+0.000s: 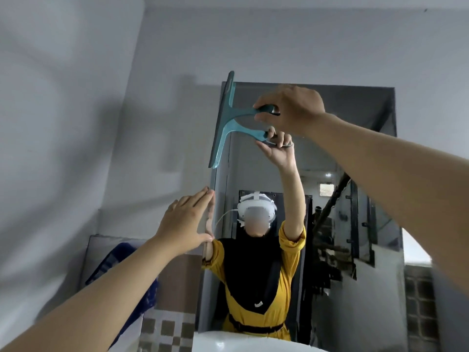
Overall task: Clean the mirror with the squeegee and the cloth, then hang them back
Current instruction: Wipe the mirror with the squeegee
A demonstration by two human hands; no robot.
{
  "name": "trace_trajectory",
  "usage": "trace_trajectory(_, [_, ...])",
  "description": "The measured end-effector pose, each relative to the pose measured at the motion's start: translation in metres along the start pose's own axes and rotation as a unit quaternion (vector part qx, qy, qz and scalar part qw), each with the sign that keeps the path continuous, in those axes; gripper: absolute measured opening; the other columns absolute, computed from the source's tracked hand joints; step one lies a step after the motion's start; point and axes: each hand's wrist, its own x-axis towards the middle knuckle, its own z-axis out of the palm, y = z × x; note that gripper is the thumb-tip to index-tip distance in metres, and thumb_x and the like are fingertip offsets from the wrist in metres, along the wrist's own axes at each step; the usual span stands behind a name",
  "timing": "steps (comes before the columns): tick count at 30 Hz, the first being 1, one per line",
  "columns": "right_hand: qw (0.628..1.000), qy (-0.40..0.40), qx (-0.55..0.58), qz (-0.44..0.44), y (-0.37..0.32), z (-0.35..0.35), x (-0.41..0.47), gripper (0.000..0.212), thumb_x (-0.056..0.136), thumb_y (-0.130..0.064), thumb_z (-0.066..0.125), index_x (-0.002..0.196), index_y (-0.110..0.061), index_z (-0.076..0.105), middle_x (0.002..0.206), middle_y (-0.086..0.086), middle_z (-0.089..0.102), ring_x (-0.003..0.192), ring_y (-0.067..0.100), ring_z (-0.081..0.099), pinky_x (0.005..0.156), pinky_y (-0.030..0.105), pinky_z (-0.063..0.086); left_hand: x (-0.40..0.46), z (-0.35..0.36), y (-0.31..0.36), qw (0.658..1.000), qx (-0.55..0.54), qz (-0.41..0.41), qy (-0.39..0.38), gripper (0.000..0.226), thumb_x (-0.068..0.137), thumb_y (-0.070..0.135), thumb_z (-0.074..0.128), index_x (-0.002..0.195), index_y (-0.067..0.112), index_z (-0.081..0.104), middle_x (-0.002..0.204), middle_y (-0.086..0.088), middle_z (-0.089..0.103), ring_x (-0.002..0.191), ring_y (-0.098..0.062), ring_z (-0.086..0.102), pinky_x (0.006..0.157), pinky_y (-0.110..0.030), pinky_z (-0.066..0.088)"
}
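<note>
Teal moulded plastic makes up the T-shaped squeegee (pixel 225 123), which stands with its long blade upright along the left edge of the tall frameless wall mirror (pixel 355 199), at about eleven o'clock from the centre of the view. The right hand (pixel 291 110) grips the short handle, fingers curled round it, well above the head. It looks light and stiff, easy to steer with one hand, though the smooth handle could slip if wet, so a full wrap near the handle's end seems the best hold. The blade's edge is probably softer and wants even pressure against the glass. The mirror itself is hard, slick and breakable. The left hand (pixel 187 222) lies flat with straight fingers against the mirror's left edge, at about eight o'clock, holding nothing. No cloth is visible.
</note>
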Motion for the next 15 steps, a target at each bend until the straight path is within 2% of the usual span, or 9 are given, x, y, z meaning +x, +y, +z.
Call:
trace_trajectory(5, [0.999,-0.021,-0.021,-0.025,0.003,0.000,0.004,0.030,0.093,-0.048,0.051,0.114,-0.030,0.063,0.099,0.001,0.064,0.088,0.024,0.059,0.065,0.030,0.039,-0.002,0.009,0.001,0.999,-0.030,-0.011,0.017,0.109,0.069,0.041,0.076,0.148,0.026,0.004,0.154,0.006,0.023,0.132,-0.022,0.035,0.107,-0.041,0.035])
trace_trajectory(8, [0.998,-0.014,-0.043,-0.044,0.002,-0.006,0.009,0.032,0.093,-0.048,0.050,0.116,-0.029,0.062,0.099,0.005,0.062,0.078,0.025,0.055,0.064,0.030,0.036,-0.003,0.011,0.000,0.998,-0.047,-0.019,0.028,0.108,0.069,0.039,0.077,0.148,0.031,0.005,0.151,0.008,0.030,0.129,-0.021,0.039,0.100,-0.039,0.041])
trace_trajectory(12, [0.995,-0.007,-0.069,-0.067,0.001,-0.012,0.018,0.033,0.094,-0.048,0.050,0.117,-0.027,0.061,0.096,0.007,0.060,0.074,0.022,0.048,0.063,0.030,0.033,-0.004,0.013,-0.002,0.997,-0.064,-0.025,0.029,0.107,0.070,0.036,0.077,0.146,0.037,0.002,0.151,0.011,0.030,0.128,-0.020,0.039,0.095,-0.041,0.046])
trace_trajectory(15, [0.994,-0.018,-0.073,-0.074,0.004,-0.013,0.020,0.033,0.093,-0.048,0.050,0.116,-0.027,0.062,0.096,0.006,0.061,0.080,0.025,0.054,0.064,0.031,0.035,-0.005,0.013,-0.004,0.997,-0.070,-0.028,0.029,0.107,0.070,0.036,0.076,0.145,0.040,0.001,0.151,0.013,0.029,0.130,-0.020,0.037,0.093,-0.043,0.048])
